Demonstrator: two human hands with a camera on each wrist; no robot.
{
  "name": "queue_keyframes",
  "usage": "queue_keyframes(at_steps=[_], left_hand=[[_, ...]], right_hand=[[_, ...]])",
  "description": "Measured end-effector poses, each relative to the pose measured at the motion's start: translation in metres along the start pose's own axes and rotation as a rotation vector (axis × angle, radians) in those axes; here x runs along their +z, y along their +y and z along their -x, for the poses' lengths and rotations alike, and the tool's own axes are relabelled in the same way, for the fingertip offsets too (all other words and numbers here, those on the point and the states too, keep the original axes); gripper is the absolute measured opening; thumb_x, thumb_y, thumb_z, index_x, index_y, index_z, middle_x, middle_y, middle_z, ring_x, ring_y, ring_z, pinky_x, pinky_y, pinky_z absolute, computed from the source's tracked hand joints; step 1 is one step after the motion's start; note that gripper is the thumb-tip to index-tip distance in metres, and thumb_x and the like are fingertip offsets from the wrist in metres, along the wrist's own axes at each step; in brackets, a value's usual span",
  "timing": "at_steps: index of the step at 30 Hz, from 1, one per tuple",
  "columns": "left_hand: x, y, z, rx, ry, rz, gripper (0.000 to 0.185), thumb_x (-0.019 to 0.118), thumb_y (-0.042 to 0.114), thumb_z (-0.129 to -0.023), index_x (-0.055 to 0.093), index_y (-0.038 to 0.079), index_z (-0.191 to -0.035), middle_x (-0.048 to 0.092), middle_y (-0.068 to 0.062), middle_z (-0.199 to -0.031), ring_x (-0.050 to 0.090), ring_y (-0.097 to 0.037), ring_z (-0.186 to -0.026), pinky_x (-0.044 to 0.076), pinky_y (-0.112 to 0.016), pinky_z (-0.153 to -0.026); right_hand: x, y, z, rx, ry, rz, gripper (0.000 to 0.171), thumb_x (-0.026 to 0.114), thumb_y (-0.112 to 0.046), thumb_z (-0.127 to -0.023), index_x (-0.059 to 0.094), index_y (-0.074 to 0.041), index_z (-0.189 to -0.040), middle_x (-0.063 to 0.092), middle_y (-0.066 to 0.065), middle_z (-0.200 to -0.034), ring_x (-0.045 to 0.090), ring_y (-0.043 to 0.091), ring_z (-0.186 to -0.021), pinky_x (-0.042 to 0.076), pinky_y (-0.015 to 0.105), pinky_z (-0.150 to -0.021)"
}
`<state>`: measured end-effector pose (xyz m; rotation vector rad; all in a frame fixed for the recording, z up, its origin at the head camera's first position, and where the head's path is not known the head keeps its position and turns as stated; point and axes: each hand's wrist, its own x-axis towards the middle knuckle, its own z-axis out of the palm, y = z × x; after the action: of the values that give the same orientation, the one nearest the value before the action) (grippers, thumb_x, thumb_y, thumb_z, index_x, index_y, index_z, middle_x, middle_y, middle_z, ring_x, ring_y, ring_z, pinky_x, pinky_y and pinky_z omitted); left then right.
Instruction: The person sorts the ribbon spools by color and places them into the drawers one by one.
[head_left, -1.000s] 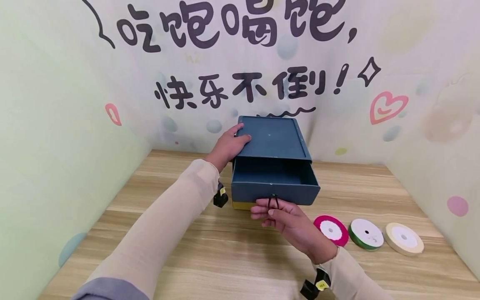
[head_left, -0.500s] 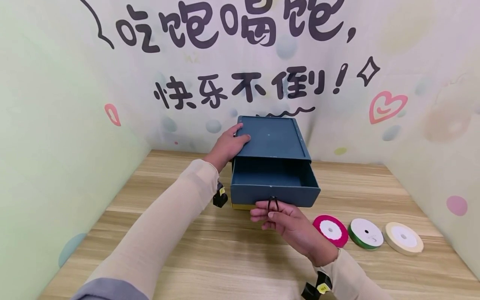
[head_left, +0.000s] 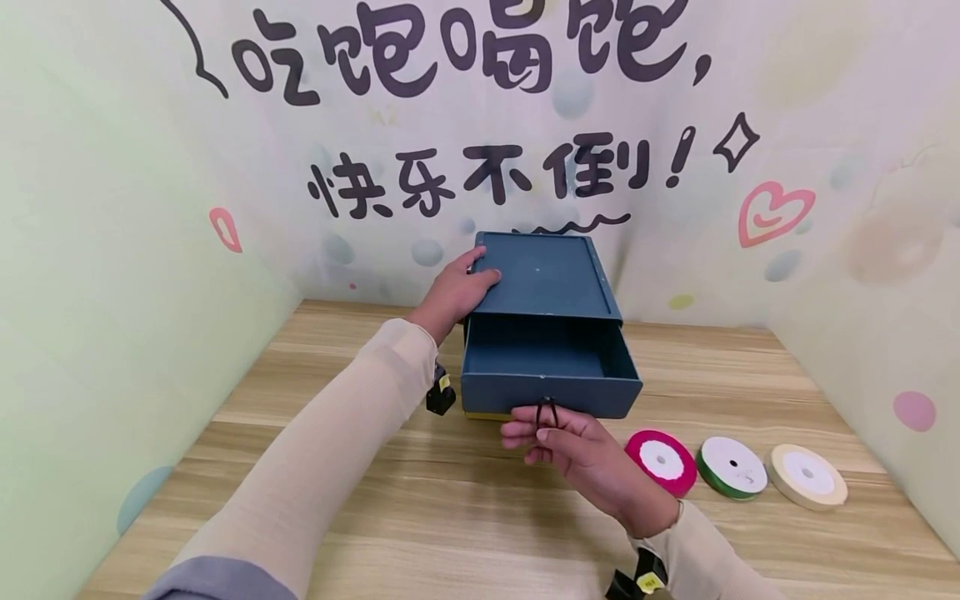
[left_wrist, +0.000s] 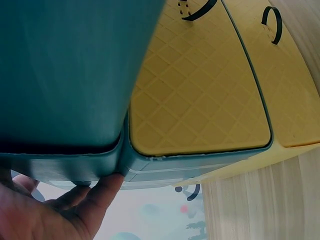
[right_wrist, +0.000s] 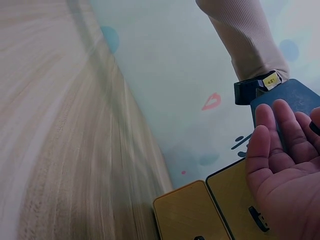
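A small desktop drawer unit (head_left: 540,275) with a dark blue top stands near the back of the table. Its top blue drawer (head_left: 551,395) is pulled partway out, and its inside looks bare. Below it, two yellow drawer fronts (left_wrist: 200,95) with black loop handles are closed in the left wrist view. My left hand (head_left: 461,286) lies over the unit's upper left edge, thumb on top and fingers along the side. My right hand (head_left: 585,454) holds the blue drawer's black loop handle (head_left: 539,414), fingers through the loop and thumb against them.
To the right lie three ribbon spools in a row: a pink one (head_left: 678,471), a green one (head_left: 716,481) and a cream one (head_left: 807,502). The pink one is just beside my right wrist. A printed wall cloth (head_left: 420,275) hangs behind the wooden table (head_left: 450,525).
The blue drawer has slid a little further out toward me, with my right hand drawing back slightly on its loop. The left hand has stayed in place.
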<state>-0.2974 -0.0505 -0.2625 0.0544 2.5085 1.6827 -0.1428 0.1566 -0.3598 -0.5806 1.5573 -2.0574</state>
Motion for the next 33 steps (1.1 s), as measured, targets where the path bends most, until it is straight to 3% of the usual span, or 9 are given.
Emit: queue_keyframes(at_steps=[26, 33], left_hand=[[0.0, -0.0013, -0.0008, 0.004, -0.001, 0.006, 0.061, 0.055, 0.037, -0.1, 0.033, 0.032, -0.156, 0.023, -0.005, -0.163, 0.039, -0.032, -0.139, 0.037, -0.047, -0.109], [-0.0004, -0.0014, -0.0025, 0.035, 0.008, -0.038, 0.06, 0.055, 0.036, -0.1, 0.034, 0.029, -0.156, 0.024, -0.006, -0.163, 0.034, -0.029, -0.142, 0.033, -0.044, -0.112]], right_hand=[[0.0026, -0.0005, 0.006, -0.016, -0.024, 0.024, 0.033, 0.044, -0.011, -0.106, 0.057, -0.004, -0.136, 0.064, 0.009, -0.13, 0.059, 0.022, -0.121, 0.048, 0.032, -0.095], [0.003, 0.0004, 0.0073, -0.023, -0.036, 0.019, 0.033, 0.043, -0.01, -0.106, 0.056, -0.004, -0.136, 0.064, 0.009, -0.13, 0.059, 0.022, -0.121, 0.047, 0.033, -0.095]])
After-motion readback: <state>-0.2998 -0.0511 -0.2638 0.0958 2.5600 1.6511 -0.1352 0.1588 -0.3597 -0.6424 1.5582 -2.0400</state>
